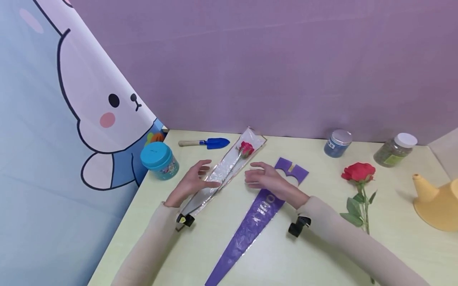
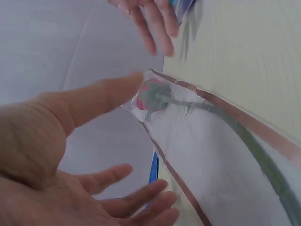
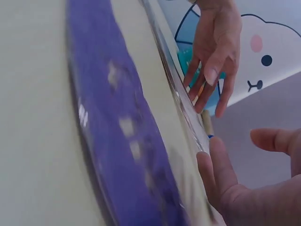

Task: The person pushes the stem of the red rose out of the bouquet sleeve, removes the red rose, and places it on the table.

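Note:
A red rose [image 1: 246, 149] in a clear, brown-edged flower sleeve [image 1: 224, 167] lies slantwise on the table. My left hand [image 1: 196, 179] hovers at the sleeve's left edge, fingers spread and relaxed, holding nothing. Across from it, my right hand [image 1: 266, 180] is over the upper part of a purple flower sleeve [image 1: 255, 218], its fingers loosely bent and nothing between them. In the left wrist view the rose's stem [image 2: 254, 146] runs inside the clear sleeve, and the left thumb overlaps the bloom's side. The right wrist view shows both hands facing each other across the clear sleeve.
Behind lies a blue trowel [image 1: 216, 143]. A turquoise tub [image 1: 159, 160] stands at left. Rightward are a blue jar [image 1: 338, 143], a white-lidded jar [image 1: 395, 150], another red rose [image 1: 359, 172] and a yellow watering can [image 1: 438, 202]. A purple wall [image 1: 268, 71] rises behind the table.

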`<action>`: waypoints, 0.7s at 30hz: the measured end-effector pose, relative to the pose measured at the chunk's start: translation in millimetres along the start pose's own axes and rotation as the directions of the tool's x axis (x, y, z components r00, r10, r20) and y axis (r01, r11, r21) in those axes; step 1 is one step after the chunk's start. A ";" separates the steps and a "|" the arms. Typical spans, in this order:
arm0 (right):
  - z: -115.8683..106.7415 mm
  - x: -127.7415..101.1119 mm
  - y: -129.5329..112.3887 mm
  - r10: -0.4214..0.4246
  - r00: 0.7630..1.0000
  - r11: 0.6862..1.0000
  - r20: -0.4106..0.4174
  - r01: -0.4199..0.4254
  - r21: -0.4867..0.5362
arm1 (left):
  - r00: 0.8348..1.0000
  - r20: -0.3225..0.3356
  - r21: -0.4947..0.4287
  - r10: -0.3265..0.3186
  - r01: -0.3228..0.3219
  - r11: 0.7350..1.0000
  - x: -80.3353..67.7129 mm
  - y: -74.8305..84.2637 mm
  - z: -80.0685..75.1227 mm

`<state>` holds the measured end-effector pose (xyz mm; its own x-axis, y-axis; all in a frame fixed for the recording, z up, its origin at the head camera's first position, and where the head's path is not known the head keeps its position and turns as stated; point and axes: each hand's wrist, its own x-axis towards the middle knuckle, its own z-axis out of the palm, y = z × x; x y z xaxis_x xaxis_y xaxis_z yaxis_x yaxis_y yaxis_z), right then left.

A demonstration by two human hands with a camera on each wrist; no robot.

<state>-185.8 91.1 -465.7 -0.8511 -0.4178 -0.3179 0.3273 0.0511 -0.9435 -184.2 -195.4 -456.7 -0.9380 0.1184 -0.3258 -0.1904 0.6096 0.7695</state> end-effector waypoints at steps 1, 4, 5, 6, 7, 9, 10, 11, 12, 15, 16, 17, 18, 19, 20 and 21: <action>2.2 2.7 1.2 0.012 1.000 0.999 0.020 -0.012 0.032 | 1.000 0.003 0.003 -0.014 0.014 1.000 0.5 -1.0 -0.7; 5.9 11.3 3.9 0.041 0.998 0.993 0.050 -0.046 0.105 | 1.000 0.007 -0.022 -0.024 0.024 0.999 3.0 -3.9 -1.6; 6.5 13.9 4.4 0.048 0.997 0.991 0.054 -0.054 0.126 | 1.000 0.005 -0.032 -0.018 0.019 0.999 3.7 -4.5 -1.5; 6.6 16.3 4.5 0.054 0.997 0.988 0.053 -0.061 0.139 | 1.000 0.002 -0.035 -0.006 0.006 0.999 4.2 -4.8 -1.4; 6.7 18.4 4.4 0.057 0.997 0.987 0.047 -0.063 0.150 | 1.000 0.001 -0.041 0.005 -0.005 0.999 4.9 -5.0 -1.0; 6.5 21.5 3.5 0.069 0.997 0.982 0.029 -0.073 0.172 | 1.000 -0.002 -0.049 0.020 -0.020 0.999 6.2 -4.8 0.7; 6.1 22.4 3.0 0.076 0.997 0.981 0.020 -0.079 0.178 | 1.000 -0.004 -0.050 0.024 -0.025 0.998 6.7 -4.6 1.8; 5.5 22.9 2.5 0.078 0.997 0.980 0.018 -0.080 0.180 | 1.000 -0.007 -0.048 0.028 -0.028 0.998 7.2 -4.6 3.0; 5.0 23.1 2.2 0.079 0.997 0.980 0.016 -0.080 0.180 | 1.000 -0.010 -0.046 0.028 -0.029 0.999 7.4 -4.5 4.4; 3.1 21.5 1.7 0.088 0.996 0.980 0.011 -0.089 0.179 | 0.999 -0.020 -0.058 0.029 -0.030 0.998 7.7 -4.4 8.5; 2.3 20.8 1.9 0.088 0.996 0.980 0.009 -0.089 0.177 | 0.999 -0.024 -0.067 0.029 -0.031 0.997 7.4 -4.1 9.7; 1.4 20.0 2.1 0.087 0.996 0.981 0.010 -0.087 0.171 | 0.999 -0.027 -0.070 0.032 -0.034 0.997 7.1 -3.7 10.8; 0.6 19.1 2.5 0.088 0.996 0.982 0.008 -0.088 0.165 | 0.999 -0.027 -0.078 0.040 -0.042 0.996 7.0 -3.4 12.1; -0.4 18.2 2.7 0.089 0.996 0.983 0.006 -0.089 0.158 | 0.998 -0.025 -0.086 0.051 -0.053 0.995 6.6 -3.0 13.1; -1.5 17.2 3.0 0.089 0.996 0.984 0.005 -0.089 0.151 | 0.998 -0.022 -0.089 0.064 -0.065 0.994 6.2 -2.5 14.1; -2.7 16.1 3.1 0.088 0.996 0.986 0.004 -0.087 0.145 | 0.997 -0.019 -0.091 0.073 -0.075 0.993 5.6 -1.5 15.0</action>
<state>-199.6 87.0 -474.0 -0.8177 -0.4150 -0.3989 0.4563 -0.0447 -0.8887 -184.8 -183.9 -468.0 -0.9549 0.1475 -0.2579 -0.1453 0.5252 0.8385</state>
